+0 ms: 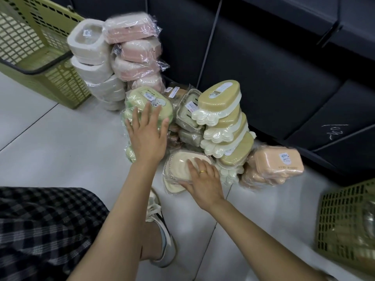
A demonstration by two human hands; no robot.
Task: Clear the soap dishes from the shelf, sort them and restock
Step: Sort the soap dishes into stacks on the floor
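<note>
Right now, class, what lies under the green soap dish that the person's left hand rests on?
Under the green soap dish sit more wrapped green dishes, stacked on the floor. The left hand and forearm cover most of the stack, so their number cannot be told.
</note>
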